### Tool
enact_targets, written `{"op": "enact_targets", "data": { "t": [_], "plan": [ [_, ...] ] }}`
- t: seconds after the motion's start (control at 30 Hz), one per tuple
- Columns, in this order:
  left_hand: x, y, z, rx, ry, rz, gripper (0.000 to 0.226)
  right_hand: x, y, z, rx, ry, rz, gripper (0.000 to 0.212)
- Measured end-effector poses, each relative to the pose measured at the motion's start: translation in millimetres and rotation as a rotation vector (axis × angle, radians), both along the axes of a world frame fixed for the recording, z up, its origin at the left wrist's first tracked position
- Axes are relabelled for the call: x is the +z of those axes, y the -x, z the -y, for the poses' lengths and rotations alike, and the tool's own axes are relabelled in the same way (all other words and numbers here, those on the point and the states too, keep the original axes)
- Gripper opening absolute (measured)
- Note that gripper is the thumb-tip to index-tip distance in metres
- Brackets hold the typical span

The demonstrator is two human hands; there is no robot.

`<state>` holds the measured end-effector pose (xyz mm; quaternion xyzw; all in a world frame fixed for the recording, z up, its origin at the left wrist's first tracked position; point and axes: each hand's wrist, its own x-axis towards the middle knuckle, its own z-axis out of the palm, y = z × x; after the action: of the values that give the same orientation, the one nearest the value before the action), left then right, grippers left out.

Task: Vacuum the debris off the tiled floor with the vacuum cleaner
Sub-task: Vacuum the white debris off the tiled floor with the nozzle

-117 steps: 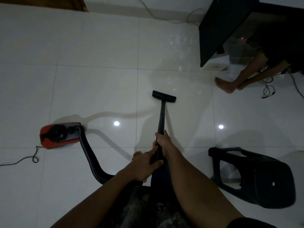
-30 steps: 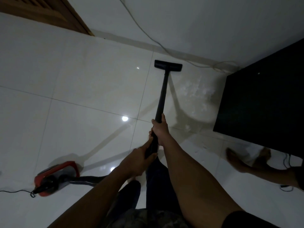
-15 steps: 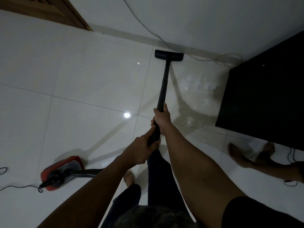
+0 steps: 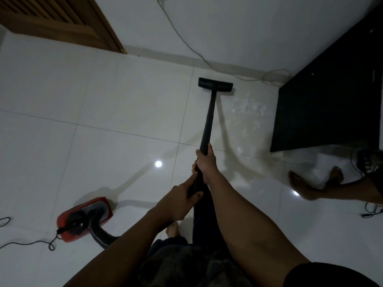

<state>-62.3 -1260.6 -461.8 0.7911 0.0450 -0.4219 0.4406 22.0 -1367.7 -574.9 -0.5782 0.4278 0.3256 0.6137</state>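
Debris (image 4: 248, 108) lies on the tiled floor (image 4: 124, 100), ahead and right of your grip, just right of the floor head (image 4: 215, 85). Your right hand (image 4: 206, 162) clenches the wand (image 4: 208, 121); your left hand (image 4: 180, 198) wraps it just behind. Looks mid-sweep. Next: swing the head right, clear of the black cabinet (image 4: 331, 90).

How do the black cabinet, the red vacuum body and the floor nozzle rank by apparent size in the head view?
1. black cabinet, partly cut off by the frame
2. red vacuum body
3. floor nozzle; it lies farther from the camera, so its true size against the body is unsure
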Motion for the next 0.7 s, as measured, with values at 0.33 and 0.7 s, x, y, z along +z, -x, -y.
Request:
{"op": "enact_targets", "data": {
  "t": [0.33,0.7],
  "plan": [
    [24,195,-29,-0.054,0.025,0.041,0.068,35,197,-20,-0.05,-0.023,0.054,0.068],
    [35,312,3,-0.179,0.047,0.108,0.06,39,334,23,-0.112,-0.027,-0.037,0.068]
  ]
}}
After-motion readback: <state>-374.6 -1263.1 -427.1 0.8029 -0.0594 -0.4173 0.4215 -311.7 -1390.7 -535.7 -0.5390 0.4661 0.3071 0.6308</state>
